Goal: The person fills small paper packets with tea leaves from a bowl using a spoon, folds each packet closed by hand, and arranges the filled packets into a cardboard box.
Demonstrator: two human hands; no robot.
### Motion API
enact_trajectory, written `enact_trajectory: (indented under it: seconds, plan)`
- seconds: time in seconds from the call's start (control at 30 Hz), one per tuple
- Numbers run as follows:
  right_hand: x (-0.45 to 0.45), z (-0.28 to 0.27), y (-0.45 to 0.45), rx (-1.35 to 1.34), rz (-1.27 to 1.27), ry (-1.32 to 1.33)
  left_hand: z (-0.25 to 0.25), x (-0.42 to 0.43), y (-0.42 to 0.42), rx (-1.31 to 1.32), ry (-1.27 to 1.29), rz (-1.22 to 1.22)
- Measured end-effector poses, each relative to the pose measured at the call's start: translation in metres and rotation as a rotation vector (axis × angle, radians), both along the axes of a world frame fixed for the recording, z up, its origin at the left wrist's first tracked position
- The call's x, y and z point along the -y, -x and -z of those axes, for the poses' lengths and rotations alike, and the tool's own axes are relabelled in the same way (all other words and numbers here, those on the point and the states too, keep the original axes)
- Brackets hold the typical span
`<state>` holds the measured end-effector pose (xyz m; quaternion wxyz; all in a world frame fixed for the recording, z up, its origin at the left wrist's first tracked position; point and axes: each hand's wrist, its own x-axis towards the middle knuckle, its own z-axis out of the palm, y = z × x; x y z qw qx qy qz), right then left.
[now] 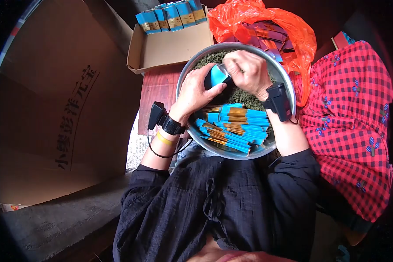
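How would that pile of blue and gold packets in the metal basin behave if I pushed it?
The blue and gold packets would probably slide apart, since they lie fanned and overlapping. They look light, being flat and thin. Their shiny gold bands may be slippery.

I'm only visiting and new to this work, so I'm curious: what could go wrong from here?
Some loose dried leaves might spill as the right hand works at the blue packet, perhaps landing on the blue-and-gold packets in the same basin. The packet could crease or slip in the left hand. The dark cable looping by the left forearm might snag on the basin's rim.
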<state>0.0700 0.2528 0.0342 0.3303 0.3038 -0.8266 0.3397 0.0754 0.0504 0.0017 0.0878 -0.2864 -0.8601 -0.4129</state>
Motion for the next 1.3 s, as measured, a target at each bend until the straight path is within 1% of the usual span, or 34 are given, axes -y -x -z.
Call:
enact_trajectory:
  seconds: [0.03,0.07,0.1,0.17,0.23,0.3,0.33,0.37,0.47,0.53,0.57,0.63,0.67,0.7,0.77,0.8,0.83,0.9,0.93,1.0,1.03,1.1,1.13,1.17,1.23,1.27,1.3]
  plan:
    - [-0.004,-0.001,0.001,-0.065,0.021,0.048,-0.003,0.000,-0.003,-0.018,0.011,-0.020]
    - [-0.007,-0.003,0.002,-0.048,0.035,0.137,-0.007,0.000,-0.004,-0.018,0.009,-0.025]
    - [-0.012,-0.005,0.001,0.055,0.144,0.155,-0.010,-0.001,-0.005,-0.001,0.005,-0.015]
    - [-0.020,-0.007,0.006,0.094,0.257,0.151,-0.010,0.000,-0.005,0.018,0.002,-0.008]
    - [-0.026,0.001,0.014,0.094,0.292,0.123,-0.008,0.000,-0.004,-0.009,0.019,-0.010]
    - [-0.030,0.008,0.019,0.487,0.489,-0.233,-0.005,0.000,-0.003,-0.029,0.023,-0.008]
    - [-0.034,0.024,0.025,0.604,0.456,-0.316,-0.003,0.000,-0.003,-0.049,0.026,-0.010]
    - [-0.034,0.044,0.028,0.482,0.404,-0.262,-0.002,0.001,-0.002,-0.049,0.026,-0.004]
    - [-0.031,0.046,0.027,0.491,0.409,-0.226,-0.001,-0.001,-0.001,-0.021,0.023,-0.003]
    - [-0.040,0.047,0.038,0.749,0.297,-0.049,-0.004,0.000,-0.001,0.020,0.044,0.001]
    - [-0.044,0.060,0.045,0.681,0.189,0.147,-0.005,0.002,-0.002,0.041,0.055,-0.001]
    - [-0.038,0.025,0.030,0.782,0.166,0.366,-0.011,0.001,-0.004,0.073,0.041,0.004]
    - [-0.039,0.017,0.027,0.743,0.177,0.385,-0.013,0.001,-0.004,0.107,0.026,0.017]
    - [-0.037,0.012,0.024,0.743,0.175,0.383,-0.013,0.001,-0.004,0.106,0.025,0.013]
    - [-0.028,0.005,0.017,0.436,0.148,0.351,-0.011,0.001,-0.004,0.057,0.070,-0.006]
    - [-0.020,0.009,0.015,0.342,0.075,0.372,-0.010,0.001,-0.003,0.056,0.069,-0.007]
    - [-0.014,0.011,0.012,0.316,0.072,0.279,-0.009,0.000,-0.003,0.024,0.036,-0.001]
    - [0.001,0.009,0.001,0.134,0.096,0.051,-0.004,0.000,-0.001,-0.008,0.006,0.008]
    - [0.006,0.003,-0.005,0.184,0.020,0.043,0.000,0.000,0.001,-0.028,0.000,0.010]
    - [0.006,0.000,-0.005,0.096,0.004,0.026,0.001,0.000,0.002,-0.049,-0.003,0.014]
    - [0.003,-0.004,-0.004,0.057,0.004,0.026,-0.003,-0.001,0.001,-0.011,-0.011,0.020]
    - [-0.007,-0.002,0.001,0.058,0.119,0.107,-0.006,0.000,-0.001,0.027,-0.020,0.022]
    - [-0.012,-0.004,0.003,0.134,0.233,0.112,-0.006,0.001,-0.002,0.025,0.021,0.003]
    - [-0.020,-0.003,0.006,0.150,0.286,0.128,-0.006,0.001,-0.002,0.025,0.063,-0.016]
    - [-0.031,-0.003,0.013,0.292,0.427,0.039,-0.009,0.001,-0.002,0.048,0.049,0.002]
    - [-0.036,-0.004,0.013,0.489,0.443,0.010,-0.010,0.001,-0.002,0.072,0.036,0.019]
    - [-0.039,0.000,0.013,0.489,0.445,0.011,-0.008,0.000,-0.002,0.072,0.036,0.022]
